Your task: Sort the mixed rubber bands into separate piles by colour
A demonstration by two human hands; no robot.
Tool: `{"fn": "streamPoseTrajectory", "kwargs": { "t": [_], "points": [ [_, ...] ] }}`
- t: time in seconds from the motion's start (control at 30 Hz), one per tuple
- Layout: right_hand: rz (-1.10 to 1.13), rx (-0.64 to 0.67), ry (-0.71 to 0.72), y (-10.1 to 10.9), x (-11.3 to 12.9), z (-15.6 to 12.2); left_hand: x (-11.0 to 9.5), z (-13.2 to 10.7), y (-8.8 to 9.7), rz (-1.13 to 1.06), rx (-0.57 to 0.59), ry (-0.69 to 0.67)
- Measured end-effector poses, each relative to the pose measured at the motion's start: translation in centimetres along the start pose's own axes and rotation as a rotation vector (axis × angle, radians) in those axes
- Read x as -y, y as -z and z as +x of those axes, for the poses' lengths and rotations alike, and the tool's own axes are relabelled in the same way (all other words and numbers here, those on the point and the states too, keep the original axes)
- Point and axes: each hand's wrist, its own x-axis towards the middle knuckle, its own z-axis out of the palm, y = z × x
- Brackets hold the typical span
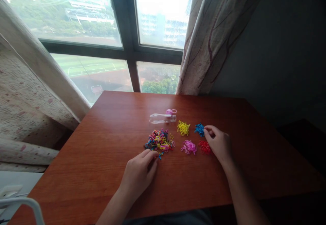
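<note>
On the wooden table lies a mixed heap of small coloured rubber bands. To its right sit sorted little piles: yellow, blue, pink and red. My left hand rests at the near edge of the mixed heap, fingers curled and pinched at a band there. My right hand has thumb and forefinger pinched together at the right edge of the blue pile, just above the red pile. What either pinch holds is too small to make out.
A clear plastic bottle lies on its side behind the heap, with its pink cap beside it. Curtains hang at both sides of a window at the table's far edge. A white object shows at the lower left.
</note>
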Motion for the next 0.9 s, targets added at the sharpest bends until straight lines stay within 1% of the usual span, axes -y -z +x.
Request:
{"fn": "streamPoseTrajectory", "kwargs": {
  "t": [0.1,0.2,0.3,0.4,0.5,0.57,0.77,0.9],
  "points": [
    [0.076,0.002,0.021,0.4,2.0,-1.8,0.0,0.0,0.0,-0.002,0.005,0.006],
    [0.170,0.046,0.063,0.3,4.4,-4.2,0.0,0.0,0.0,-0.002,0.004,0.007],
    [0.244,0.120,0.100,-0.5,6.6,-6.8,0.0,0.1,0.0,-0.001,0.001,0.009],
    [0.289,0.203,0.128,-1.6,8.1,-8.9,0.0,0.1,0.0,-0.001,-0.003,0.009],
    [0.290,0.266,0.140,-2.5,8.9,-10.0,0.0,0.1,-0.1,-0.011,-0.012,0.013],
    [0.281,0.282,0.145,-2.8,9.0,-10.2,0.0,0.1,-0.1,-0.038,-0.028,0.021],
    [0.248,0.279,0.181,-2.8,9.1,-10.0,0.4,0.7,0.2,-0.175,-0.118,0.077],
    [0.266,0.287,0.172,-2.8,9.2,-10.0,1.0,1.9,1.2,-0.173,-0.176,0.131]
  ]
}}
